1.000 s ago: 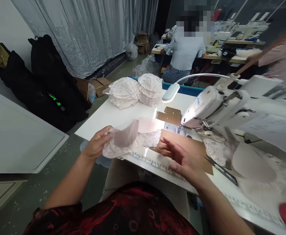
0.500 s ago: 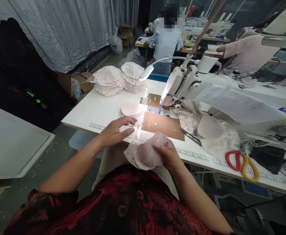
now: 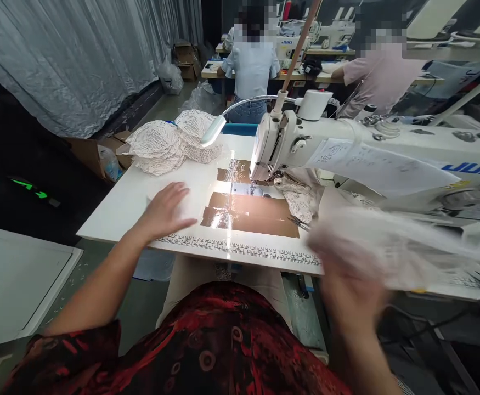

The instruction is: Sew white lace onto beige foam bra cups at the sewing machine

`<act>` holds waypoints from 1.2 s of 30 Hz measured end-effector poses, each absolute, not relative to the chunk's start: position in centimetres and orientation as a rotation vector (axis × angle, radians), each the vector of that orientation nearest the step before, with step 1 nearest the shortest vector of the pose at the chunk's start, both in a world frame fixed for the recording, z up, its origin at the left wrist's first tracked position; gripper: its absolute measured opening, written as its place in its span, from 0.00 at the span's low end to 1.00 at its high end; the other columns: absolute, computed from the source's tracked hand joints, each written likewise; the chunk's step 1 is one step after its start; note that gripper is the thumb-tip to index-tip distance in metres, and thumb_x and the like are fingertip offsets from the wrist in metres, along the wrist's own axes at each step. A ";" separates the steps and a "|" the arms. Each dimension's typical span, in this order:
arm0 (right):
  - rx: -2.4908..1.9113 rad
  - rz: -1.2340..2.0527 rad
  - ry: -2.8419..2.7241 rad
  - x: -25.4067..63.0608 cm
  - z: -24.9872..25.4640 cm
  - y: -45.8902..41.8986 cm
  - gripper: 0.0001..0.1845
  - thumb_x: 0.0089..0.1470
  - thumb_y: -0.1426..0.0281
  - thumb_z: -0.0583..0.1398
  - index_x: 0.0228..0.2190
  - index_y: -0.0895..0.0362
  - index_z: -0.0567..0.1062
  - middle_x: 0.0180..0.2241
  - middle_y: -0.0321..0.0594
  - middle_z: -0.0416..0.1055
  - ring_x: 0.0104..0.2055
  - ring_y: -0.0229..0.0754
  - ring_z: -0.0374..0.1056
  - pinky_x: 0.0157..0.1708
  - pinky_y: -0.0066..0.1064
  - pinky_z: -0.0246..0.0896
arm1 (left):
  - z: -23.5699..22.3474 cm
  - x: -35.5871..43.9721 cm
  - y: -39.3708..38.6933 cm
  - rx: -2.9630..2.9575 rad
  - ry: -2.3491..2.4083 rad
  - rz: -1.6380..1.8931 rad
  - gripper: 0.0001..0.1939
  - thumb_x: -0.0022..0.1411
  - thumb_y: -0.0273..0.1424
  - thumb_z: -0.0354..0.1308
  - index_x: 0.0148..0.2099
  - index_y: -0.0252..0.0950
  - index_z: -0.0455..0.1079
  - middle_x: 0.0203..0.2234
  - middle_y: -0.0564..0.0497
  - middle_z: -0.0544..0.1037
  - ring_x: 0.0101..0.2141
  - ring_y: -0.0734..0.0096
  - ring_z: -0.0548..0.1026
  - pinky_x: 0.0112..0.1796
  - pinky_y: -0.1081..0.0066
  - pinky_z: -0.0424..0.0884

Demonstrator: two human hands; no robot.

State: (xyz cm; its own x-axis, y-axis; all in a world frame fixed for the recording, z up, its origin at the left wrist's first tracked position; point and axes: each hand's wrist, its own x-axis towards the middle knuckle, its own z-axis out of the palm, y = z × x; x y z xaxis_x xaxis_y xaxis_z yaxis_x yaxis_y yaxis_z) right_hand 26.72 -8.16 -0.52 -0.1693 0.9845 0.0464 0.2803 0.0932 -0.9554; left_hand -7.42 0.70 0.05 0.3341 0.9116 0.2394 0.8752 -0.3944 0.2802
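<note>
Left hand [image 3: 163,211]: palm down at the left of the white table [image 3: 108,216], fingers stretched forward and lying close together, thumb set apart. It looks as though it is steadying something flat; a faint pale patch shows beside it, but I cannot tell what that is.
Right hand [image 3: 353,291]: out over the table's right front edge, badly blurred, so I cannot tell whether its fingers are pinching or spread.
Pale fabric piece [image 3: 396,241]: a smear at the right hand, apparently carried by it, right of the needle area and clear of the stitching spot.
JUKI sewing machine [image 3: 346,134]: its head stands over the needle plate [image 3: 246,190], which has no cloth on it.
Lamp [image 3: 214,130]: bent on its gooseneck left of the head, likely so the glare falls where stitches go.
Lace stacks [image 3: 153,145]: two side by side at the far left, presumably kept within left-hand reach.
Brown sheet [image 3: 252,211]: flat before the needle, perhaps a smooth surface for sliding cloth.
Printed ruler [image 3: 240,247]: along the front edge, handy for measuring.
Snips [image 3: 299,222]: beside the sheet's right end, probably for trimming threads.
</note>
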 end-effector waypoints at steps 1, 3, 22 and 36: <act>-1.269 1.087 -1.615 25.0 -0.9 -7.4 0.10 0.52 0.59 0.59 0.33 0.50 0.75 0.29 0.38 0.74 0.35 0.48 0.70 0.35 0.40 0.66 | 0.8 -6.1 -0.2 2.490 1.486 0.577 0.40 0.53 0.48 0.61 0.63 0.35 0.56 0.63 0.39 0.56 0.63 0.49 0.53 0.59 0.51 0.54; -1.116 1.026 -1.882 22.0 -1.4 -6.2 0.07 0.53 0.64 0.58 0.29 0.54 0.74 0.28 0.37 0.74 0.31 0.43 0.69 0.32 0.34 0.64 | 1.9 -3.1 -1.8 2.411 1.032 0.521 0.41 0.53 0.43 0.63 0.65 0.39 0.52 0.60 0.42 0.62 0.58 0.57 0.63 0.56 0.59 0.63; -0.791 2.119 -1.116 20.4 -2.3 -2.3 0.14 0.45 0.63 0.66 0.33 0.57 0.73 0.27 0.34 0.71 0.26 0.35 0.64 0.27 0.27 0.60 | 0.7 -0.2 -2.0 1.320 0.585 0.659 0.40 0.58 0.45 0.58 0.67 0.45 0.47 0.45 0.43 0.71 0.32 0.72 0.72 0.33 0.72 0.70; -1.081 1.548 -0.981 20.6 -3.1 0.7 0.15 0.46 0.63 0.67 0.25 0.55 0.66 0.21 0.28 0.61 0.22 0.31 0.54 0.24 0.24 0.52 | -1.6 -1.3 0.1 0.948 0.938 0.698 0.11 0.43 0.21 0.56 0.32 0.31 0.74 0.25 0.51 0.77 0.30 0.70 0.73 0.34 0.73 0.68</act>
